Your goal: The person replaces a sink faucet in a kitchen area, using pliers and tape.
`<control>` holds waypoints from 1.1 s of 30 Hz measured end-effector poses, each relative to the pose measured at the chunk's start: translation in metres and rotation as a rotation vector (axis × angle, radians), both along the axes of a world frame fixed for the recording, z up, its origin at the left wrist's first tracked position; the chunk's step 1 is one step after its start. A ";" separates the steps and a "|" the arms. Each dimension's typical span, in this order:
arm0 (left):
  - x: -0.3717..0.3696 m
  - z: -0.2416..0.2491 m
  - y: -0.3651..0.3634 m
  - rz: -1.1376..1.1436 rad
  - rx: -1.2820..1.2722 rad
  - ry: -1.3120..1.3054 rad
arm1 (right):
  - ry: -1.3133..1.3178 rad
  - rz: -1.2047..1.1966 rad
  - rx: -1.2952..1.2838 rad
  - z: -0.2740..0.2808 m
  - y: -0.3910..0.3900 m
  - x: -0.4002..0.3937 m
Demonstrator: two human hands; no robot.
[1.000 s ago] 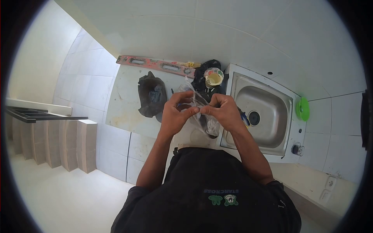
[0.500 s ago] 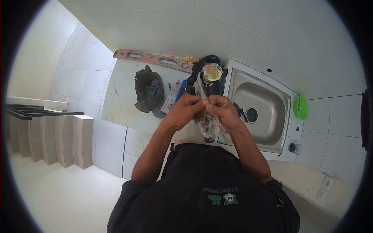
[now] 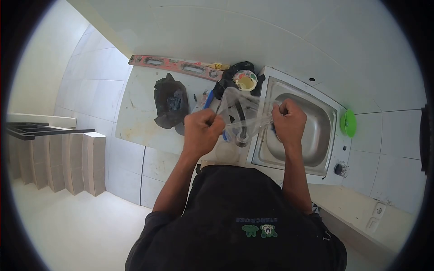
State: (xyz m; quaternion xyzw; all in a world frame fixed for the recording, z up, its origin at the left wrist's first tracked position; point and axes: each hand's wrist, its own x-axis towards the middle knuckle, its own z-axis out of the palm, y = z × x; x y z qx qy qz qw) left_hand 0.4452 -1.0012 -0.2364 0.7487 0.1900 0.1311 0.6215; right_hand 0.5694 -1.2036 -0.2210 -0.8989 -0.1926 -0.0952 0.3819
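A clear plastic bag (image 3: pixel 258 120) is stretched wide between my two fists. My left hand (image 3: pixel 202 132) is closed on its left side, over the worktop. On the opposite side, above the sink's near-left part, my right hand (image 3: pixel 289 121) grips the plastic with curled fingers. A dark curved piece with a rounded lower end (image 3: pixel 242 128) shows through the bag; whether it lies inside or behind cannot be made out. Just beyond the bag stands a paint-spotted tub (image 3: pixel 245 80).
A steel sink (image 3: pixel 323 156) is set at the right, with a green bowl (image 3: pixel 348 123) by its edge. On the worktop (image 3: pixel 135 122) lie an open black plastic bag (image 3: pixel 171 113), a red spirit level (image 3: pixel 176 66) and a brush (image 3: pixel 217 66). Stairs (image 3: pixel 74 162) descend at the left.
My hands have moved apart from a close pinch, right hand going right and left hand slightly left. The bunched plastic bag is now spread open between them.
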 end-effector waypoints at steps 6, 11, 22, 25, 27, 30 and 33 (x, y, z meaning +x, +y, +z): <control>0.030 0.004 -0.020 -0.164 0.154 -0.220 | -0.021 0.482 -0.152 0.026 0.021 -0.010; 0.031 0.004 -0.061 -0.210 0.280 -0.393 | 0.563 0.669 -0.401 -0.004 0.025 0.015; -0.001 -0.113 0.018 0.676 0.190 0.072 | 0.973 0.250 0.664 -0.001 -0.010 0.001; 0.000 -0.119 0.039 0.181 -1.169 0.051 | 0.989 0.052 0.723 0.011 -0.011 0.001; 0.005 -0.120 0.040 0.158 -1.225 0.015 | 0.984 -0.069 0.761 0.023 -0.004 -0.003; 0.013 -0.123 0.037 0.171 -1.191 0.022 | 0.964 -0.153 0.755 0.023 -0.015 0.000; 0.023 -0.129 0.033 0.234 -0.950 0.057 | 0.982 0.052 0.755 0.029 -0.033 0.004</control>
